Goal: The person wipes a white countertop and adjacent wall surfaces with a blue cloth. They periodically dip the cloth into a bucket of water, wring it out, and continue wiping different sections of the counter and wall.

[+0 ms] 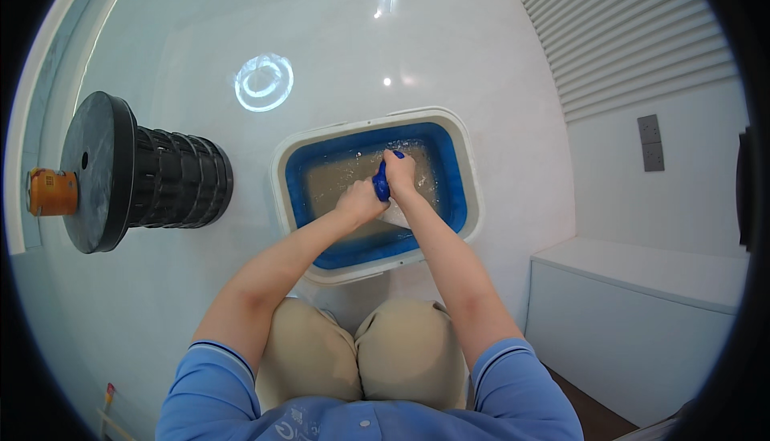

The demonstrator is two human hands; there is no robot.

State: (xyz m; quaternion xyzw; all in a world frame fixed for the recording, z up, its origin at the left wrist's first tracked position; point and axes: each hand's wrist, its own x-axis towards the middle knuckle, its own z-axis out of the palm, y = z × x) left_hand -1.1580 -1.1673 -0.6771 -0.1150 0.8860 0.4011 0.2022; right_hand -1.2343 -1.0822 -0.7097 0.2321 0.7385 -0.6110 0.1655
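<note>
Both hands grip one dark blue cloth [381,183], which is bunched and twisted between them. My left hand [361,201] holds its lower end and my right hand [399,171] its upper end, with a bit of blue showing above the fist. They are over a rectangular basin [472,200] with a white rim and blue walls. Cloudy brownish water [331,179] fills its bottom, with splashes and ripples around my hands. Something whitish [396,217] shows below the cloth, partly behind my right forearm; I cannot tell what it is.
To the left stands a black slatted stool or table [174,176] with a round top, an orange can [54,192] on it. A white cabinet [625,302] is at the right, below a wall with grey sockets [650,143]. The pale floor [337,50] is glossy.
</note>
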